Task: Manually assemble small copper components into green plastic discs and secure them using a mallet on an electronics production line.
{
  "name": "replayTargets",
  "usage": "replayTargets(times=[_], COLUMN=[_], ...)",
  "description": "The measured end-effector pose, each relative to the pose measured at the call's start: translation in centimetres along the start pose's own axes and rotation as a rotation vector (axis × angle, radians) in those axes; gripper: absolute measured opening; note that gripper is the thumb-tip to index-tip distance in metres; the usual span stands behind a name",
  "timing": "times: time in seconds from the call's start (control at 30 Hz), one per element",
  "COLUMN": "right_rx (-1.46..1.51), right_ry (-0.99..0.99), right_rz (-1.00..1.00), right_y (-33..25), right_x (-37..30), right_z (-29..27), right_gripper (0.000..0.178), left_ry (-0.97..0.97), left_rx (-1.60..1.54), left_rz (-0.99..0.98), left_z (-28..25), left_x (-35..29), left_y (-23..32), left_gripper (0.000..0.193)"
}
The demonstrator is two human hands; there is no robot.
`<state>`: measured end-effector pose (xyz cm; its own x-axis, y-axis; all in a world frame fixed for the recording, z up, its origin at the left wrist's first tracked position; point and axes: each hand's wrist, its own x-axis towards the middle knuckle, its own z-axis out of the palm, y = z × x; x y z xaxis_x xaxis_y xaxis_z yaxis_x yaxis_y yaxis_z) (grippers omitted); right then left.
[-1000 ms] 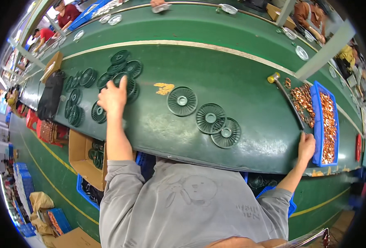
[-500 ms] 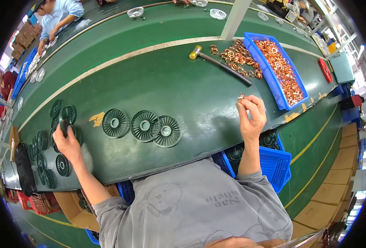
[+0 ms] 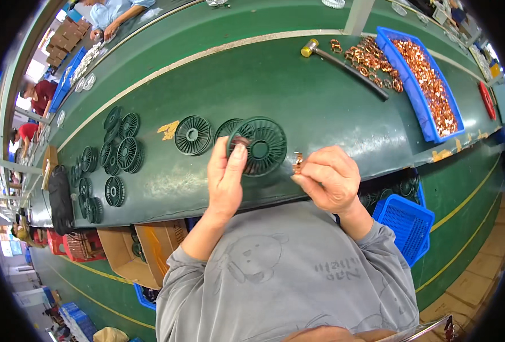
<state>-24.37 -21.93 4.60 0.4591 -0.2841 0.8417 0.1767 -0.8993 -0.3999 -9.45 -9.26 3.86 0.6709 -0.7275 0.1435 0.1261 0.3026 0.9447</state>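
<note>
My left hand (image 3: 227,179) grips a dark green spoked wheel (image 3: 264,147) by its left rim, fingers and thumb closed over the edge. The wheel is raised above the bench, partly covering another green wheel (image 3: 225,130) that lies behind it. Close to its right side, my right hand (image 3: 332,178) pinches a small copper-coloured clip (image 3: 298,163) between thumb and fingers. Wheel and clip are apart. A single green wheel (image 3: 192,135) lies flat further left.
Stacked green wheels (image 3: 128,154) occupy the bench's left side. At the back right lie a mallet (image 3: 343,68), loose copper rings (image 3: 372,60) and a blue tray (image 3: 414,85) of copper pieces. A blue basket (image 3: 403,228) is below the edge. A co-worker's arm (image 3: 124,20) shows far left.
My left hand has picked up a green wheel from the left group and carried it right. My right hand has come left and nearer with the copper clip. The view has shifted.
</note>
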Motion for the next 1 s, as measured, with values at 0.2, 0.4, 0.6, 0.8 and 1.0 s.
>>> replayTargets(times=[0.2, 0.4, 0.6, 0.8, 1.0], right_rx=[-0.005, -0.067, -0.037, -0.025, 0.145], right_ry=[0.041, -0.006, -0.173, -0.218, 0.007], right_rz=[-0.067, 0.079, 0.219, 0.175, 0.378], right_y=[-1.5, -2.4, -3.5, -4.7, -5.8], right_x=[-1.0, -2.4, -3.6, -4.3, -6.3], right_z=[1.6, 3.0, 2.9, 2.4, 1.6], right_gripper=[0.025, 0.016, 0.01, 0.006, 0.01], left_ry=[-0.093, -0.085, -0.075, -0.037, -0.026], left_rx=[-0.022, 0.252, 0.574, 0.551, 0.393], left_rz=[-0.071, 0.052, 0.209, 0.213, 0.207], left_z=[1.0, 1.1, 0.6, 0.7, 3.1], left_x=[-2.3, -4.1, -6.2, -7.9, -9.2], left_y=[-0.4, -1.6, -2.0, -2.2, -2.4], left_gripper=[0.019, 0.029, 0.032, 0.033, 0.041])
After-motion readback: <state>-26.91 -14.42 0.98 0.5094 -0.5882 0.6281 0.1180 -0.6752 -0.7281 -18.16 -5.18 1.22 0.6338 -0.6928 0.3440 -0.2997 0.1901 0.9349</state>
